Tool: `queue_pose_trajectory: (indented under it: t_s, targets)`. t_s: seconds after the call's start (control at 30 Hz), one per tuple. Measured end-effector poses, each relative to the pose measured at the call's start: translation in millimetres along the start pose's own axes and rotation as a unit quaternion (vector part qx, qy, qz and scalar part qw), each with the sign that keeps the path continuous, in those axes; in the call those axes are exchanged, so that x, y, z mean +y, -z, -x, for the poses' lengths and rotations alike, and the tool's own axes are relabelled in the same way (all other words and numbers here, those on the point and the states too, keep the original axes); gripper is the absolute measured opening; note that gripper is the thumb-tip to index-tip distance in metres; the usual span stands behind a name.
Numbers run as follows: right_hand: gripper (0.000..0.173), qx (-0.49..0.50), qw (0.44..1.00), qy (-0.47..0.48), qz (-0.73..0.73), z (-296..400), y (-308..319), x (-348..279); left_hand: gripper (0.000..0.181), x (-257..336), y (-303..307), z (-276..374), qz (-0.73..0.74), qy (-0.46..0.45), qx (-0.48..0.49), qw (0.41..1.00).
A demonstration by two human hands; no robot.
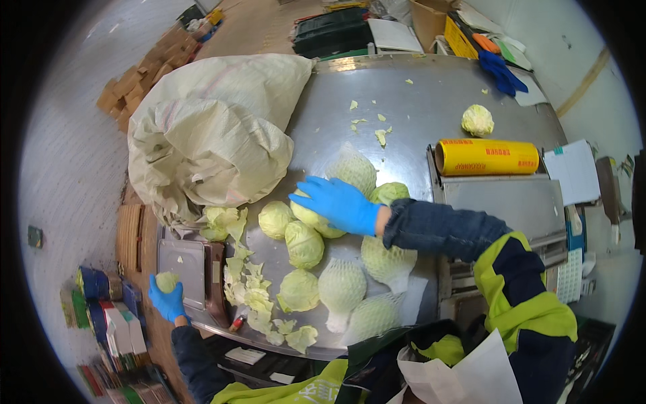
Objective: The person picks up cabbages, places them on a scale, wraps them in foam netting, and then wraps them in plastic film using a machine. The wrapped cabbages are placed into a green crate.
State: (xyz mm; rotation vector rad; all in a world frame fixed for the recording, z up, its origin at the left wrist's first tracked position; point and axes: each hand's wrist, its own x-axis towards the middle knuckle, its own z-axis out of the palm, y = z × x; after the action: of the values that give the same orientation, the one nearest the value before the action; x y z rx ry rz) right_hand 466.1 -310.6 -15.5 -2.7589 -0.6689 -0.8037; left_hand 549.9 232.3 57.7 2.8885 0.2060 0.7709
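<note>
At the left table edge, my blue-gloved left hand (167, 304) cups a small pale green cabbage (167, 281) beside a scale (182, 270) with a metal pan. My right hand (345, 206), in a blue glove too, lies palm down with fingers extended over another cabbage (312, 218), partly hiding it. Around it sit bare cabbages (304, 245) and several heads in white foam netting (342, 285). A netted cabbage (353, 169) lies just beyond the right hand. Loose leaves (250, 288) are strewn between the scale and the heads.
A large white woven sack (217, 136) slumps at the table's far left. On the right, a yellow film roll (487, 156) rests on a wrapping machine (504, 202); a lone cabbage (477, 120) sits behind. A red-handled tool (237, 322) lies near the front edge.
</note>
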Motion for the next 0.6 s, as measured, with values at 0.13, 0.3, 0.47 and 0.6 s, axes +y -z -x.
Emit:
queue_pose_trajectory:
  t_s: [0.13, 0.3, 0.47, 0.6]
  targets:
    - [0.077, -0.122, 0.982, -0.104, -0.098, -68, -39, -9, 0.084, -99, -44, -11, 0.015, -0.055, 0.035, 0.998]
    - [0.07, -0.391, 0.896, -0.144, -0.153, -77, -89, 37, 0.054, -30, -51, 8, -0.092, -0.121, 0.083, 0.985]
    - [0.071, -0.254, 0.922, -0.147, -0.254, -43, -49, 89, 0.087, -57, -63, -12, -0.139, -0.136, 0.076, 0.978]
    - [0.06, 0.018, 0.97, -0.221, -0.102, 45, 35, 241, 0.072, -29, -44, 2, -0.101, -0.098, 0.101, 0.985]
